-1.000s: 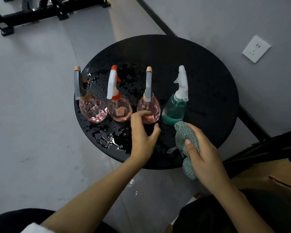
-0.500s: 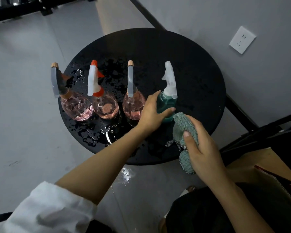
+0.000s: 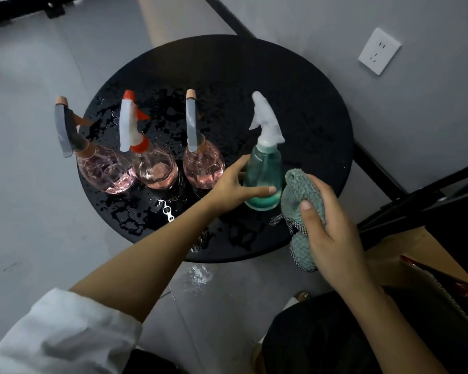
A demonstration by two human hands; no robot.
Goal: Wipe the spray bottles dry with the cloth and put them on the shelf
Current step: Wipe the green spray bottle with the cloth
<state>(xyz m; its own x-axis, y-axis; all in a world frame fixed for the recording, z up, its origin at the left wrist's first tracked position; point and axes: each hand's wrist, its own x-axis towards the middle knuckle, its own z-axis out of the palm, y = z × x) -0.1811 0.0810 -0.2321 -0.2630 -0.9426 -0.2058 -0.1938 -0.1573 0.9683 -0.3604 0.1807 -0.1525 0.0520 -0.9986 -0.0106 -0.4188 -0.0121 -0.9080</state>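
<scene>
Several spray bottles stand in a row on a wet round black table (image 3: 295, 85). From the left: a pink bottle with a grey head (image 3: 103, 171), a pink bottle with a white and red head (image 3: 157, 171), a pink bottle with a grey head (image 3: 203, 168), and a green bottle with a white head (image 3: 264, 168). My left hand (image 3: 233, 187) grips the green bottle's lower body, thumb across its front. My right hand (image 3: 333, 236) holds a bunched grey-green cloth (image 3: 303, 190) right beside that bottle, touching its right side.
Water drops and puddles cover the table's left and front parts (image 3: 135, 211). A wall with a white socket (image 3: 378, 51) rises behind on the right. Dark frame bars (image 3: 416, 201) and a brown surface (image 3: 405, 249) lie at the right. Grey floor (image 3: 25, 184) surrounds the table.
My left hand moved right from the third pink bottle to the green bottle and closed around it. The cloth in my right hand came up against the green bottle.
</scene>
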